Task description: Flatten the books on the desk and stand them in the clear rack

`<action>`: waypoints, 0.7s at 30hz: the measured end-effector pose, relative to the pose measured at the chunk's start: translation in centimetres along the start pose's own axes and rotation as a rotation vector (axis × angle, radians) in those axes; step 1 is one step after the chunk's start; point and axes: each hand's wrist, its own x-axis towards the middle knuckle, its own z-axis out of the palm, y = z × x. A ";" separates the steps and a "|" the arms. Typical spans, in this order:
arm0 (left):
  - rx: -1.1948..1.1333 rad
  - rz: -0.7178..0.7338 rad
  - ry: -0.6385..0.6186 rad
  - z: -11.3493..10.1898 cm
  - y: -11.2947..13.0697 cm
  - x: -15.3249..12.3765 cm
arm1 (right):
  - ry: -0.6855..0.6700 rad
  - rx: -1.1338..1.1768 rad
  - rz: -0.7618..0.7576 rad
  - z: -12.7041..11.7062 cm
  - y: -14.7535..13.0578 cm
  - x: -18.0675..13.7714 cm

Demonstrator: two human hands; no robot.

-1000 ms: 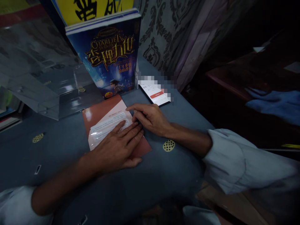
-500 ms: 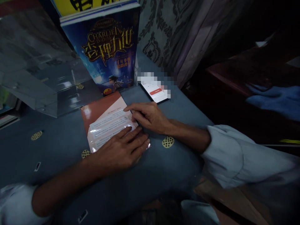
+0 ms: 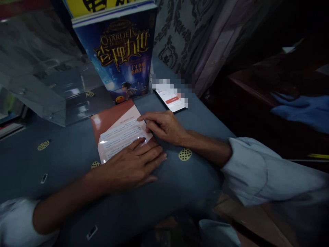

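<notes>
From the head camera, looking down at the table (image 3: 200,185), I see a glossy printed sheet (image 3: 122,132), red-brown and pale pink, lying flat just in front of the person; its lines of text are too small to read. The left hand (image 3: 136,164) lies across its lower part palm down, fingers stretched out and slightly apart, hiding that edge. The right hand (image 3: 169,127) is at the sheet's right side, index finger straight out over the print, the others curled under; whether the thumb pinches the edge, I can't tell.

Just beyond the sheet a blue book (image 3: 120,55) stands upright, a yellow cover (image 3: 108,7) showing above it. A lit phone (image 3: 172,100), partly blurred out, lies to its right, near a patterned curtain (image 3: 174,29). Over on the left is a clear plastic stand (image 3: 50,111).
</notes>
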 end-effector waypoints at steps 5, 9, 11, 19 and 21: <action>-0.029 -0.011 -0.033 -0.4 0.5 -0.8 | -0.029 -0.068 0.010 -0.4 -0.5 -0.5; -0.020 -0.024 -0.005 -0.1 1.3 -2.4 | -0.065 -0.140 -0.035 -0.8 -1.4 -2.0; -0.009 -0.036 0.009 0.0 1.9 -3.6 | -0.101 -0.173 -0.066 -1.1 -1.9 -3.0; 0.037 -0.189 0.036 -0.4 4.5 -9.0 | -0.259 -0.275 -0.107 -1.9 -2.4 -5.2; 0.037 -0.232 0.045 -0.4 5.0 -10.2 | -0.250 -0.275 -0.128 -1.9 -2.2 -5.3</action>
